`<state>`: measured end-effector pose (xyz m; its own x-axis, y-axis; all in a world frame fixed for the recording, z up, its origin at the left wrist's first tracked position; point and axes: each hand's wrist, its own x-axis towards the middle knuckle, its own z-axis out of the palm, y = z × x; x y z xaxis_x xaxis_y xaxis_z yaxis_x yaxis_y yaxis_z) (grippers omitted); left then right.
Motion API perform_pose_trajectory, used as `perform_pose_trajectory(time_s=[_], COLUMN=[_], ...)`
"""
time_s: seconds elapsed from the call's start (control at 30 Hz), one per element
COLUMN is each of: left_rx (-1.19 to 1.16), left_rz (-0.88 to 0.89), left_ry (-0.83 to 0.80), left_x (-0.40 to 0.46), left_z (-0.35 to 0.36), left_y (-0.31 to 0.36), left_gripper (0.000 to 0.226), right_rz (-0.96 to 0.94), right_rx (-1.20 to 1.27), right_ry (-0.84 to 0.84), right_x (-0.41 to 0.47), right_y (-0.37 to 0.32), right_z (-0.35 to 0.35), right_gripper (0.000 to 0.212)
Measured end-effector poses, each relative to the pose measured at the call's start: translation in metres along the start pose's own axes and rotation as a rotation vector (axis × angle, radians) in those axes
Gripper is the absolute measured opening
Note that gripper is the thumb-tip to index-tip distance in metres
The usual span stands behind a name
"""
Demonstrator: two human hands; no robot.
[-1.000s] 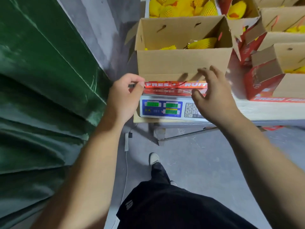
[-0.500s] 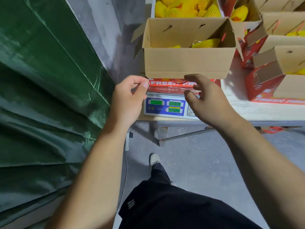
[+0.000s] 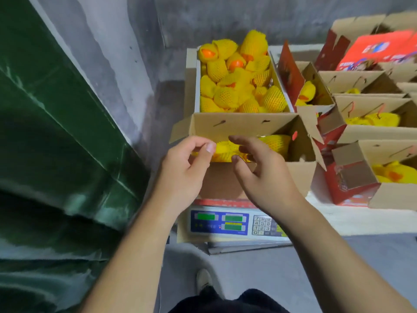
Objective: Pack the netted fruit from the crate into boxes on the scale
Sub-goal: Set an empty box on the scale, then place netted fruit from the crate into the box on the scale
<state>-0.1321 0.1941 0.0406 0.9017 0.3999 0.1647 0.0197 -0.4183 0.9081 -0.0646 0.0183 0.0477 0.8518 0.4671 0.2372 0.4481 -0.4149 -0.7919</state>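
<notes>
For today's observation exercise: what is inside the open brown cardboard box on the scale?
Yellow foam-netted fruit lies in the open brown cardboard box; both hands hide part of it.

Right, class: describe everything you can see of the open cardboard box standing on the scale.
The cardboard box is plain brown corrugated card, upright on the scale at the table's near edge. Its top flaps are folded outward and the far wall shows small slots. Inside lie a few fruits in yellow foam netting, well below the rim. The left hand and right hand are in front of its near wall; contact cannot be told. Behind it is the fruit crate.
</notes>
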Motion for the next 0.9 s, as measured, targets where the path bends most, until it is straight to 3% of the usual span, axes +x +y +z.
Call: perform_pose_trajectory(time_s=[0.23, 0.43, 0.6, 0.7, 0.8, 0.9], left_rx=[0.126, 0.403, 0.736, 0.903, 0.968, 1.04], left_rz=[0.041, 0.039, -0.108, -0.166, -0.22, -0.196], left_ry=[-0.101, -0.29, -0.411, -0.469, -0.548, -0.57], left_x=[0.082, 0.199, 0.289, 0.326, 0.348, 0.35], left_z=[0.011, 0.053, 0.109, 0.132, 0.144, 0.157], left_y=[0.022, 0.015, -0.016, -0.034, -0.051, -0.062], left_gripper=[0.016, 0.021, 0.053, 0.079, 0.085, 0.074], right_rz=[0.045, 0.133, 0.247, 0.209, 0.091, 0.019], right_rx=[-0.116, -0.493, -0.813, -0.888, -0.744, -0.718], right_ry=[0.038, -0.201, -0.469, -0.559, -0.433, -0.324], right_x=[0.075, 0.201, 0.285, 0.312, 0.343, 0.387], right_y=[0.023, 0.085, 0.149, 0.18, 0.196, 0.204], right_z=[-0.048, -0.075, -0.067, -0.06, -0.061, -0.059], right_gripper=[0.041, 0.058, 0.078, 0.091, 0.081, 0.075])
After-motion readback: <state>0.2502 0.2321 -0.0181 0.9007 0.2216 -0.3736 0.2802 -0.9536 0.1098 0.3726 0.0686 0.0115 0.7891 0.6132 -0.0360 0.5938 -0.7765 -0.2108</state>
